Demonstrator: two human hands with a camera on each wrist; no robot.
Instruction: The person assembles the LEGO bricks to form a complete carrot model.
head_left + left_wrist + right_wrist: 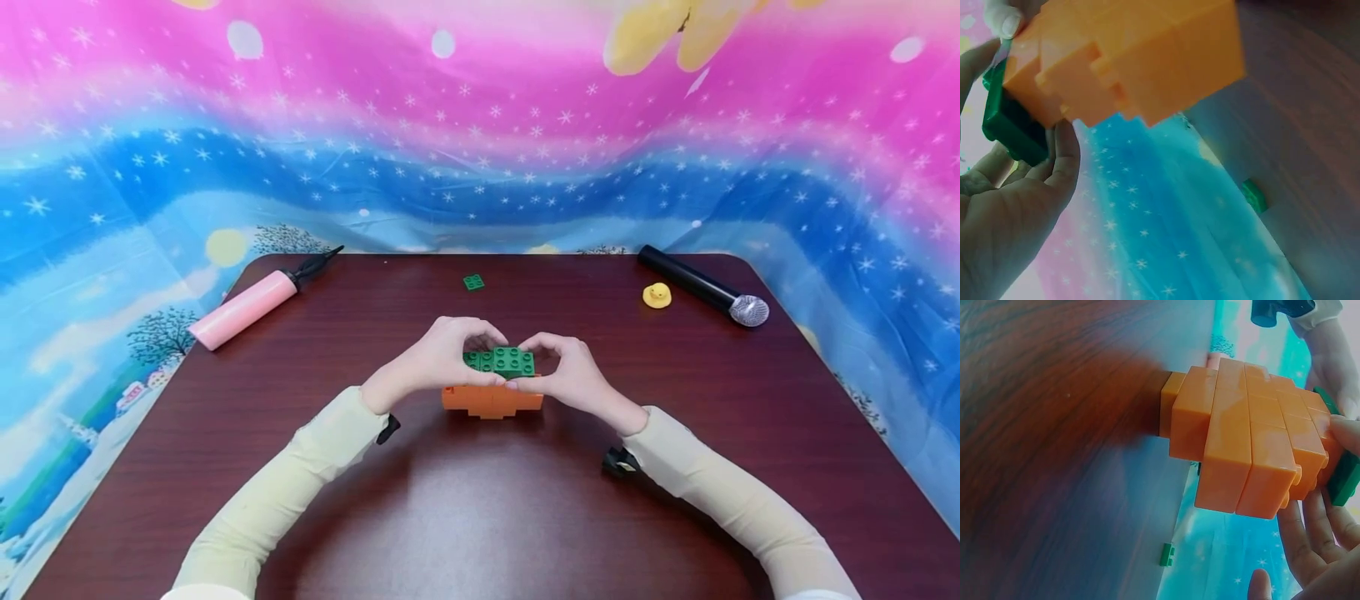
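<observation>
An orange block structure [492,402], built of stacked toy bricks and stepped in toward its foot, stands upright on the table in front of me. Green studded bricks [513,362] lie across its top. From the left, my left hand [442,354] grips the green layer, thumb on the near side and fingers behind. My right hand [573,371] holds the right end the same way, both thumb tips nearly meeting. In the left wrist view a green brick [1013,128] overhangs the orange part. The right wrist view shows the structure's stepped side [1229,437] and a green brick [1344,480] on top.
A small loose green brick [473,282] lies behind the structure. Toward the back left is a pink hand pump [247,308] with a black nozzle. A yellow rubber duck [657,295] and a black microphone [697,283] lie back right. A patterned cloth [480,167] hangs behind the table.
</observation>
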